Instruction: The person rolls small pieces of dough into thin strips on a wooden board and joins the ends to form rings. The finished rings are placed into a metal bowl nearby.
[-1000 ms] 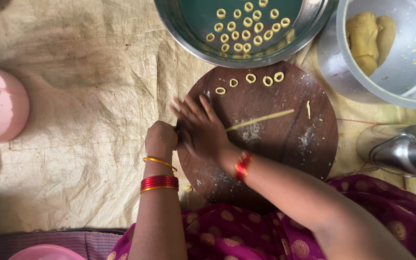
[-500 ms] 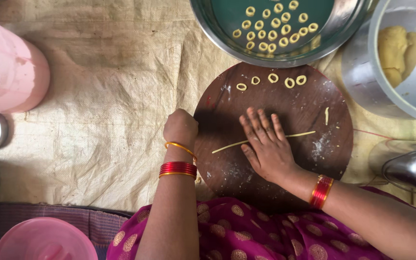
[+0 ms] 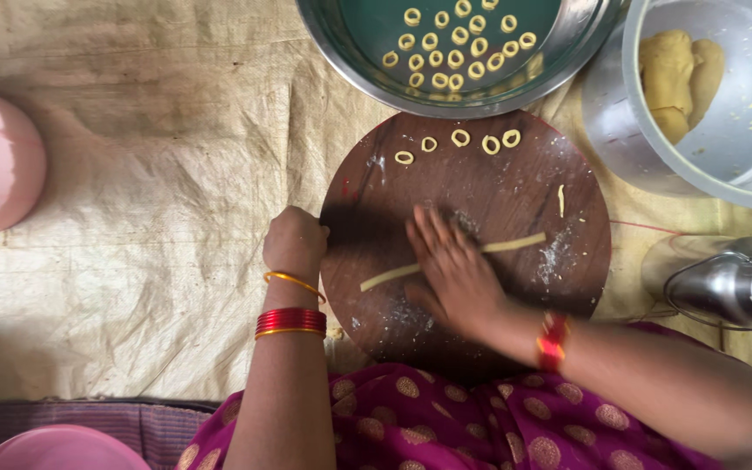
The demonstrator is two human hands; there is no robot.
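The right hand (image 3: 454,270) lies flat and open, palm down, across a thin rope of yellow dough (image 3: 515,245) in the middle of a round dark wooden board (image 3: 480,187). Both ends of the rope stick out from under the palm, one toward the left hand and one toward the far right of the board. The left hand (image 3: 295,244) is closed in a loose fist against the board's left edge and appears to steady it; whether it grips anything cannot be told.

Five small dough rings (image 3: 456,141) sit in a row along the board's far edge, and a short scrap of dough (image 3: 560,200) lies apart to the right. Beyond the board, a steel bowl (image 3: 350,61) holds many more rings. A grey pot (image 3: 741,148) to the right contains lumps of dough (image 3: 674,78).

To roll well, the palm should press lightly and evenly so the rope stays one thickness along its length. The scattered flour (image 3: 554,257) likely helps prevent sticking.
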